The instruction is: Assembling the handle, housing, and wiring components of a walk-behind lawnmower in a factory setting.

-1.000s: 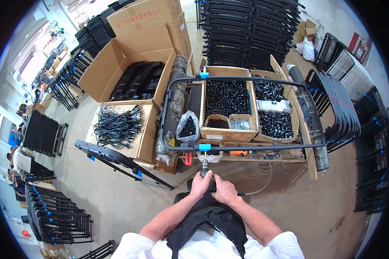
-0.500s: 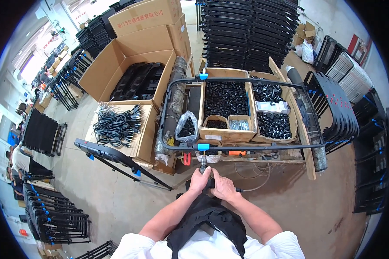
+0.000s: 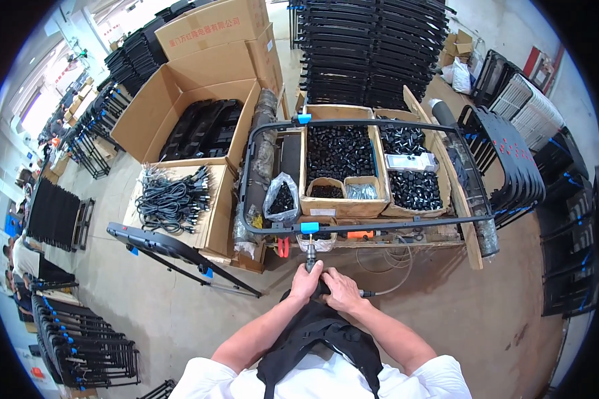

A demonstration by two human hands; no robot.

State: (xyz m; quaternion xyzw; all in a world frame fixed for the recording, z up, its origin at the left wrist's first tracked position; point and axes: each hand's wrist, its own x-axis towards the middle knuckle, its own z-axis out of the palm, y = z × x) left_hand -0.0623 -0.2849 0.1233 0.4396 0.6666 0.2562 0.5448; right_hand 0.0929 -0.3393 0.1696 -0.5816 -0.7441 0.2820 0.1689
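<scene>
Both my hands are wrapped round a drill with a metal chuck (image 3: 311, 251), held in front of my body. My left hand (image 3: 304, 282) grips it near the chuck, and my right hand (image 3: 343, 290) closes round its rear part, where a hose joins. The bit points away from me at a blue block (image 3: 310, 228) on the near bar of a black metal frame (image 3: 393, 225). Whether the bit touches the block, I cannot tell. The frame lies across two padded rollers, and its far bar carries another blue block (image 3: 304, 119).
Cartons of small black parts (image 3: 339, 147) sit inside the frame's outline. Red-handled pliers (image 3: 283, 247) hang at the bench edge. Left stand a bundle of black cables (image 3: 173, 199) on cardboard and a leaning black frame (image 3: 180, 247). A hose (image 3: 406, 272) loops below the bench.
The view has shifted slightly, so the bench sits a little further left. Both hands keep their hold on the drill, which still points at the near blue block.
</scene>
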